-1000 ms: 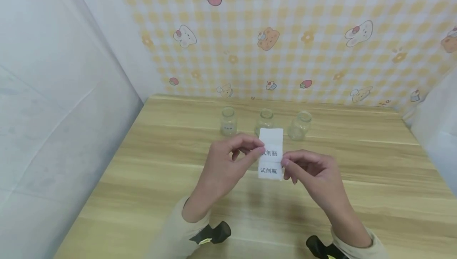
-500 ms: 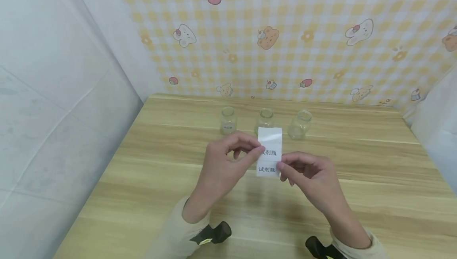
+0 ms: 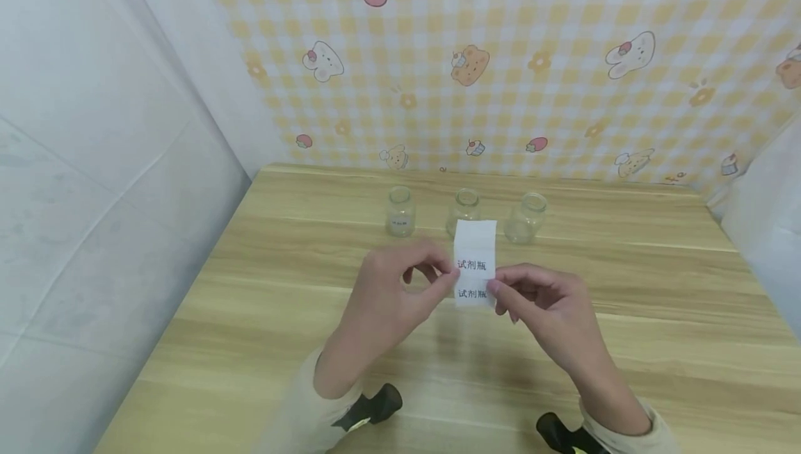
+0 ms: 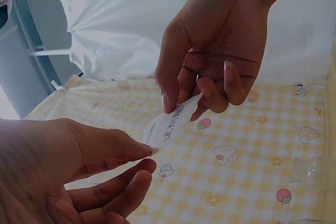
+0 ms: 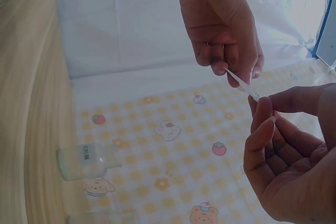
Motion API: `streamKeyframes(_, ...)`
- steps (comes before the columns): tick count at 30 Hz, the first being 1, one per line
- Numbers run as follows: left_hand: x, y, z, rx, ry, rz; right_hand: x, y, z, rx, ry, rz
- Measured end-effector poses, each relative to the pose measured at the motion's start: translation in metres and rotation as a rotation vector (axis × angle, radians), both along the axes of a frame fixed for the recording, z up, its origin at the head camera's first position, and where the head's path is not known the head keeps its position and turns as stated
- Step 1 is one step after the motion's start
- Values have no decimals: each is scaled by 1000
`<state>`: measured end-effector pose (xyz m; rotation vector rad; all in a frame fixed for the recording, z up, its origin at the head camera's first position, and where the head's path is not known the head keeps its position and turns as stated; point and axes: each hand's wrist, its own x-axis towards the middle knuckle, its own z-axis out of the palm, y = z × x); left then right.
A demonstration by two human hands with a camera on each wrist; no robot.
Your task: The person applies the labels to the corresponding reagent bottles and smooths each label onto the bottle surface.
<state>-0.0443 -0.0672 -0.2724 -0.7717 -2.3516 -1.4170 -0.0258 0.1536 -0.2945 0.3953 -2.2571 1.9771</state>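
A white strip of label stickers with two printed lines of Chinese characters is held up over the wooden table. My right hand pinches its lower right edge between thumb and index finger. At the left edge, the thumb and fingertip of my left hand pinch the paper near the line between the two labels. The left wrist view has the strip bowed slightly between both hands; in the right wrist view it shows almost edge-on. Behind it stand three glass jars: a labelled one, a middle one partly hidden by the strip, and a right one.
The wooden table runs back to a yellow checked cloth hung as a backdrop. A white sheet hangs along the left side, another at the right. Black straps with camera mounts sit on both wrists.
My left fingertips have slid off the upper label's first character to the strip's left edge, uncovering the print. The strip has shifted up slightly; my right hand keeps its pinch.
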Motion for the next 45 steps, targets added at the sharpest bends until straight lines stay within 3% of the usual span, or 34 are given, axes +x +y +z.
streamKeyframes(5, 2, 2, -3, -40, 74, -14, 0, 0, -1, -7, 11, 4)
streamKeyframes(19, 2, 11, -8, -94, 181, -28, 0, -1, -2, 36, 82, 47)
streamKeyframes(33, 0, 14, -10, -99, 240, -58, -2, 1, -6, -35, 167, 132)
streamKeyframes(45, -2, 13, -9, -115, 301, -60, -3, 3, -8, -65, 189, 159)
